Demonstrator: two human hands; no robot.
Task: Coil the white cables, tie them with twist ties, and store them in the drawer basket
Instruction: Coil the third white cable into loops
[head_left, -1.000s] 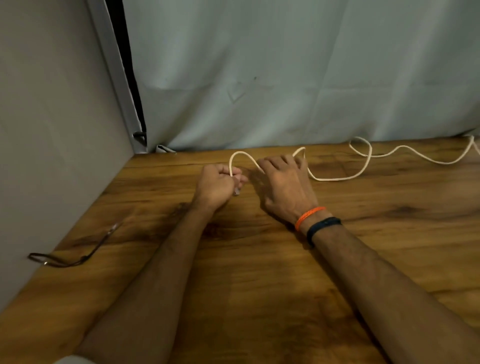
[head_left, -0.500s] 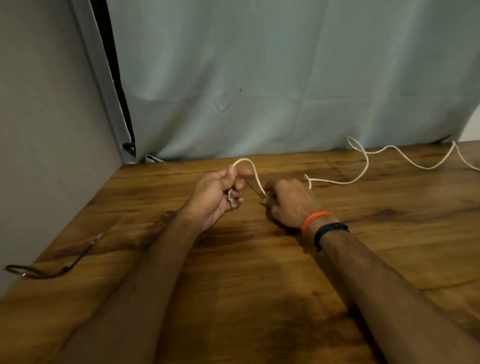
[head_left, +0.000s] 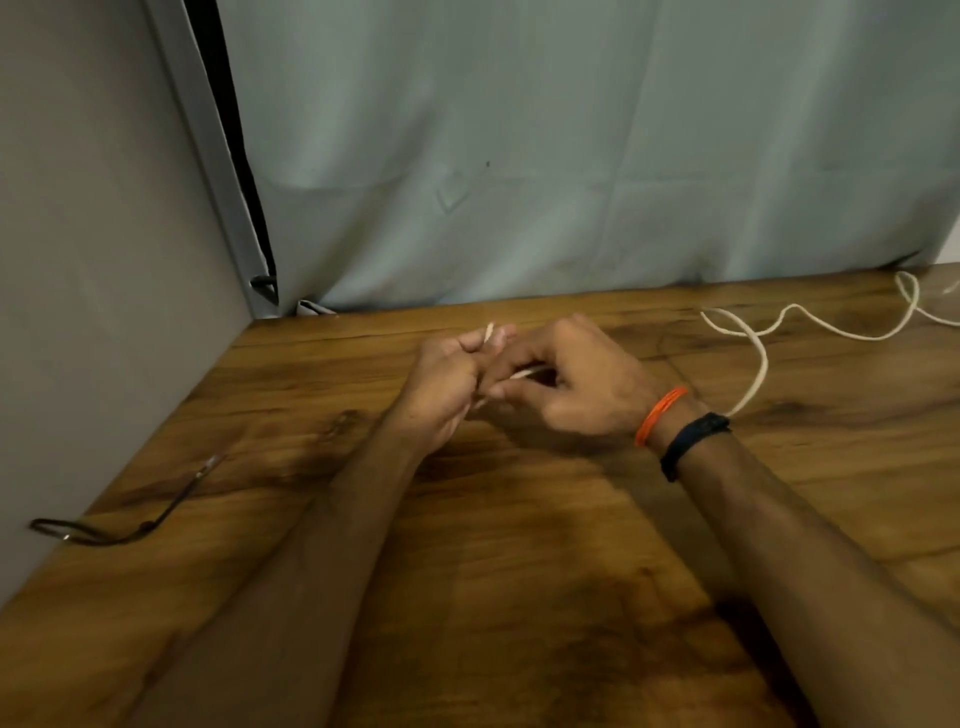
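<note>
Wooden table (head_left: 519, 597) — left hand (head_left: 441, 384), right hand (head_left: 576, 384) together, pinching white cable (head_left: 753, 358).

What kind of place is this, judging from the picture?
Probably a makeshift recording corner, not a lived-in room: a wooden table pushed against a plain grey panel and a pale cloth backdrop. Both hands work a white cable there.

Between my left hand (head_left: 441, 384) and right hand (head_left: 566, 384) most of the white cable (head_left: 753, 364) is hidden; only slivers show. Beyond my right hand it runs off the picture's right edge. My fingertips are blurred.
</note>
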